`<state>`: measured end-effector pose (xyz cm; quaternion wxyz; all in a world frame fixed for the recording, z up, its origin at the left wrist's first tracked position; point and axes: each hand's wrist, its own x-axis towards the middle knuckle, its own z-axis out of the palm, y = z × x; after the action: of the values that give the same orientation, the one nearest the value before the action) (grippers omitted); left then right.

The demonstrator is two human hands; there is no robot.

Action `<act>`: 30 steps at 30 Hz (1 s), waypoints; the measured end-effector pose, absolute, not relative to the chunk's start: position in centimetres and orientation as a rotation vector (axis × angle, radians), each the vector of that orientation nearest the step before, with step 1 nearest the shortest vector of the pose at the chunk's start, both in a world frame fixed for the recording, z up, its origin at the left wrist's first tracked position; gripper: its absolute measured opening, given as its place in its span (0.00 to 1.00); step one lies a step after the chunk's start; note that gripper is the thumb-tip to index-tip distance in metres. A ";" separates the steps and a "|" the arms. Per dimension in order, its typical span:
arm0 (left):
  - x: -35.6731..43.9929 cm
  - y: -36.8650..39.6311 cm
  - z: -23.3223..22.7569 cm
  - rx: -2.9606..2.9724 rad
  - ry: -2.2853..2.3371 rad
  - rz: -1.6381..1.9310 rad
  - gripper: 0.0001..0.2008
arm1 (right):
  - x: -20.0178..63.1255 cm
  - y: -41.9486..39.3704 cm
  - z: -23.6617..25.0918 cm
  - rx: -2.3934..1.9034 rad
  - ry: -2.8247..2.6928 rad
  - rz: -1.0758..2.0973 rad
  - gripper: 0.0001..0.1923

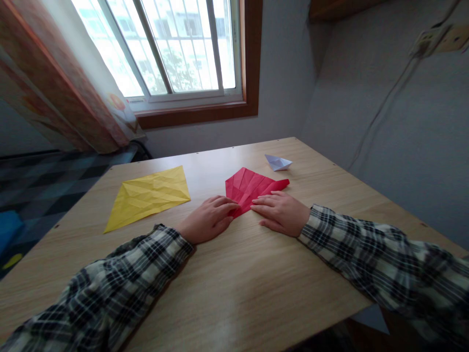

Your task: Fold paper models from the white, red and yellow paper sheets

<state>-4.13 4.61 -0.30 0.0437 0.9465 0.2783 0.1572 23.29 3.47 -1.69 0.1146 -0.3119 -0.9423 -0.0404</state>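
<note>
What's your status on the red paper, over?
Left hand and right hand flat on red paper, pressing its near edge. Yellow paper apart, left. White boat behind.

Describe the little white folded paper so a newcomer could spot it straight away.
Start at the wooden table under the window. Beyond the red creased paper that both hands press flat, toward the far right edge, sits the small white folded paper. It alone is white, tiny and untouched; the yellow sheet lies far left.
</note>
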 end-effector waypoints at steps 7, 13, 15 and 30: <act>-4.4 4.6 -0.4 2.919 0.823 0.458 0.17 | 23.3 3.5 -1.6 -0.924 -2.771 -0.101 0.24; -4.3 4.6 -0.4 2.945 0.804 0.448 0.18 | 23.3 3.5 -1.6 -0.948 -2.768 -0.043 0.25; -4.3 4.6 -0.4 2.952 0.782 0.448 0.19 | 23.3 3.5 -1.6 -0.967 -2.755 -0.015 0.25; -4.2 4.4 -0.2 2.890 0.690 0.416 0.17 | 23.3 3.4 -2.0 -1.072 -2.697 -0.042 0.25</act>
<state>-4.19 4.44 -0.23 0.0709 0.9609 0.2293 0.1383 23.31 3.39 -1.98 0.1194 -0.3666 -0.9226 -0.0143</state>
